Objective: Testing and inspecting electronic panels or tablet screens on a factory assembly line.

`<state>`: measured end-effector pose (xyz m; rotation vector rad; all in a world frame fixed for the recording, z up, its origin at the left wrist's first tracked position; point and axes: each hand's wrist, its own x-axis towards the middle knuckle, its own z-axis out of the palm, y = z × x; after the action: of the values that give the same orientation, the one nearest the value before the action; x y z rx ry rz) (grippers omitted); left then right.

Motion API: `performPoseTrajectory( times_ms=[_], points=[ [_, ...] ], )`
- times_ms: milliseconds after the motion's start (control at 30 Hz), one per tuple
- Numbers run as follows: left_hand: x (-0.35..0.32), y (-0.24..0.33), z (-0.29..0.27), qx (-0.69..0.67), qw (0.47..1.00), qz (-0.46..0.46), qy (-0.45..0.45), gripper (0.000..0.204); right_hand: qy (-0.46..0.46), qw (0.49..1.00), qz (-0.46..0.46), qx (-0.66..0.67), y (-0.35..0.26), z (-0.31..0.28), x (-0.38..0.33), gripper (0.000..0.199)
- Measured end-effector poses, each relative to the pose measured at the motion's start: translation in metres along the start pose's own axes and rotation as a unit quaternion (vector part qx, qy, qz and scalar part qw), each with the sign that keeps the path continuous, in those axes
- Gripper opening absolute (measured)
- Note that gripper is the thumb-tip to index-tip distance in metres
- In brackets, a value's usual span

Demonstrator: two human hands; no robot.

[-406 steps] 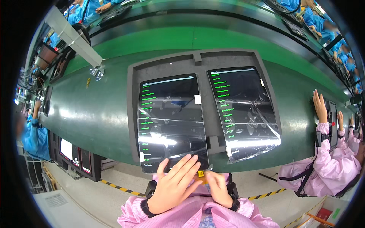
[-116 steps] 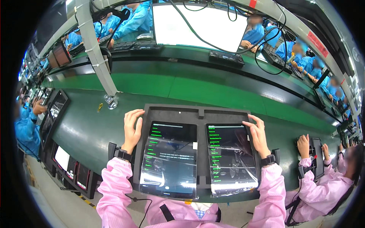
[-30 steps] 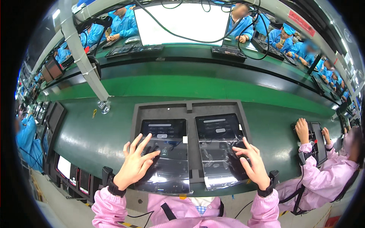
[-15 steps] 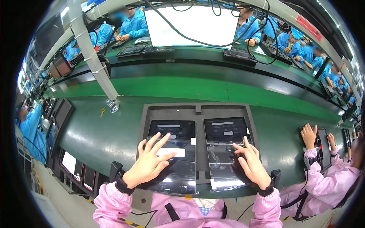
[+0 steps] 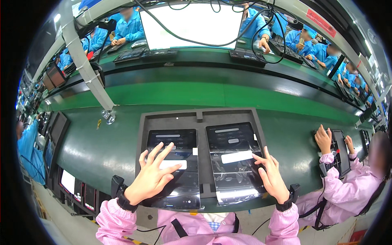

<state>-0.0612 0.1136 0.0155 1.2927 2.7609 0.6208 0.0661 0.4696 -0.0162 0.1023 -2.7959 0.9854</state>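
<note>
Two tablets with lit dark screens lie side by side in a dark grey foam tray (image 5: 163, 117). Over the left tablet (image 5: 188, 143) my left hand (image 5: 153, 175) is spread, its fingers above the screen and a white box showing partly behind them. At the edge of the right tablet (image 5: 228, 175) is my right hand (image 5: 271, 173), fingers apart, the index finger at the right end of a white box on the screen. Clear film wrinkles over the right tablet. Neither hand grips anything; whether the fingertips touch the glass I cannot tell.
A grey metal post (image 5: 90, 73) stands on the green bench (image 5: 94, 143) at left. Ahead is a large white monitor (image 5: 192, 26) with cables hanging before it. At right a co-worker in a pink sleeve (image 5: 339, 190) handles another tablet (image 5: 341, 151). More devices lie lower left.
A white box has appeared on the right tablet's screen. My right hand's fingers have shifted; my left hand stays over its tablet. The whole view has shifted slightly.
</note>
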Motion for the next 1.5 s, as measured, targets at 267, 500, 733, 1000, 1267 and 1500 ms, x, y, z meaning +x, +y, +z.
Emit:
performPoseTrajectory(
  times_ms=[267, 500, 733, 1000, 1267, 1500],
  points=[
    [-0.022, 0.026, -0.005, 0.030, 0.999, -0.008, -0.015, 0.052, -0.001, 1.000, -0.003, 0.015, 0.004, 0.001, -0.002, 0.023],
    [-0.043, 0.081, 0.025, -0.131, 0.982, 0.075, -0.112, 0.057, 0.299, 0.932, 0.151, 0.140, 0.017, 0.018, -0.054, 0.023],
    [-0.019, 0.112, 0.071, -0.030, 0.993, 0.111, -0.028, 0.050, 0.173, 0.938, 0.256, 0.156, 0.008, 0.033, -0.102, 0.031],
    [-0.007, 0.112, 0.093, -0.020, 0.994, 0.107, 0.008, 0.044, 0.172, 0.840, 0.295, 0.422, -0.004, 0.059, -0.098, 0.032],
    [-0.007, 0.113, 0.097, -0.058, 0.995, 0.083, 0.022, 0.049, 0.220, 0.831, 0.308, 0.408, -0.007, 0.068, -0.108, 0.039],
    [-0.008, 0.117, 0.101, -0.086, 0.993, 0.063, 0.049, 0.048, 0.237, 0.817, 0.324, 0.414, -0.012, 0.074, -0.122, 0.037]
  ],
)
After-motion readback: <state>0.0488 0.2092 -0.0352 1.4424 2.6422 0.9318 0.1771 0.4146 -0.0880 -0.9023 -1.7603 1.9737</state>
